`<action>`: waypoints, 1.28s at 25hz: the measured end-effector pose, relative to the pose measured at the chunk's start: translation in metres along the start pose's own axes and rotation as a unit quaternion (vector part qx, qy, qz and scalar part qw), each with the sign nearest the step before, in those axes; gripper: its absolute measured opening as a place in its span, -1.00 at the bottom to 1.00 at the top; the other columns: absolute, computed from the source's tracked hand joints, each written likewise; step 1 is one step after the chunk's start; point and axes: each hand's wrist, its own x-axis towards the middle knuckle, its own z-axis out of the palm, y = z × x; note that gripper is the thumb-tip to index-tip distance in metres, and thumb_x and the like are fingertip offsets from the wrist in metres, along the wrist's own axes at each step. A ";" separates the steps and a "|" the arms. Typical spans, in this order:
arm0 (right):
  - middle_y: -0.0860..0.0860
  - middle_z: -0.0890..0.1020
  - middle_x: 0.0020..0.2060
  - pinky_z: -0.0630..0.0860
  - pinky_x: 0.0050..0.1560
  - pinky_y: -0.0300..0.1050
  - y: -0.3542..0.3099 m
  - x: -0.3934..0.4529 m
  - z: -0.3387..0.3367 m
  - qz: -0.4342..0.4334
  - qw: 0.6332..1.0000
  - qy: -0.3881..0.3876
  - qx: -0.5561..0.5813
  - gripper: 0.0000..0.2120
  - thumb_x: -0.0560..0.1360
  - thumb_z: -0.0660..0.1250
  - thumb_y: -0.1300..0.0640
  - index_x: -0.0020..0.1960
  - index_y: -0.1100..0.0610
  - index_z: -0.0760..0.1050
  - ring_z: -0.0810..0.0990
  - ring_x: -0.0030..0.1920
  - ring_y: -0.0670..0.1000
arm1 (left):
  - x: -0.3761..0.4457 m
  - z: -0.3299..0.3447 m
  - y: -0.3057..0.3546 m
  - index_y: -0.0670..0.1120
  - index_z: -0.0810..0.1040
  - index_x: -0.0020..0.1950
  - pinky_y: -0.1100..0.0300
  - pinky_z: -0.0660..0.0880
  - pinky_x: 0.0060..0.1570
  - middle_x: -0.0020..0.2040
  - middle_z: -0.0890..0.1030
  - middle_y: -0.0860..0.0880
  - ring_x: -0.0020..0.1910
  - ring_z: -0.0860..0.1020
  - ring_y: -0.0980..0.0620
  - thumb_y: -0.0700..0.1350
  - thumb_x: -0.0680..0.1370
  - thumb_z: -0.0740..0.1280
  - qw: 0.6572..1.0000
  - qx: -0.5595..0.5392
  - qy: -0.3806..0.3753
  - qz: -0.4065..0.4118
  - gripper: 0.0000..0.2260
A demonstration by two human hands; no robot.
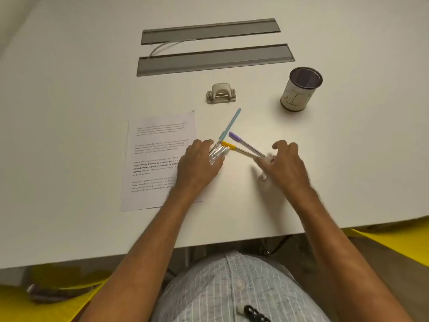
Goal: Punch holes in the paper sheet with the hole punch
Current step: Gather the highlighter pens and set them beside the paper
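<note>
A printed paper sheet (pixel 155 159) lies flat on the white table (pixel 69 112), left of centre. The beige hole punch (pixel 221 93) stands beyond it, untouched. My left hand (pixel 197 168) rests over the sheet's right edge, fingers on a bunch of clear pens (pixel 217 153), one with a blue cap (pixel 229 125). My right hand (pixel 287 163) lies on the table to the right, fingertips on the ends of a purple-capped pen (pixel 236 137) and a yellow-capped pen (pixel 228 145).
A pen cup (pixel 299 89) with a dark mesh inside stands at the right. Two grey cable trays (pixel 209 31) sit at the back with a cable between them. The table's front edge runs close to my body; yellow seats lie below.
</note>
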 end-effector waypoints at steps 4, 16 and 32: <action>0.13 0.41 0.24 0.48 -0.02 0.01 0.002 -0.006 0.008 0.007 1.000 -0.011 -0.022 -0.49 0.51 0.42 -0.08 0.34 0.13 0.38 0.58 0.08 0.28 | -0.004 0.006 0.000 -0.02 0.47 0.37 -0.04 0.50 0.02 0.18 0.51 -0.07 0.19 0.47 -0.11 0.10 0.56 0.39 0.999 0.044 -0.004 0.010 -0.57; -0.01 0.45 0.07 0.46 -0.08 -0.06 0.008 0.017 -0.012 -0.007 0.999 -0.002 0.051 -0.82 0.50 0.33 0.17 0.09 0.08 0.45 0.57 -0.08 0.09 | 0.004 0.005 -0.003 -0.09 0.56 0.09 0.01 0.50 -0.10 0.01 0.54 -0.06 0.00 0.52 -0.10 -0.06 0.58 0.33 0.999 -0.024 0.021 -0.021 -0.85; 0.02 0.68 -0.11 0.42 -0.21 -0.10 -0.028 0.081 0.014 -0.102 0.991 -0.048 -0.071 -0.86 0.43 0.34 0.12 -0.05 0.06 0.63 0.61 -0.08 0.15 | 0.018 0.018 0.053 0.02 0.55 -0.02 0.10 0.37 -0.23 -0.10 0.67 -0.07 -0.11 0.56 -0.25 -0.01 0.59 0.26 0.997 -0.025 -0.004 -0.076 -0.89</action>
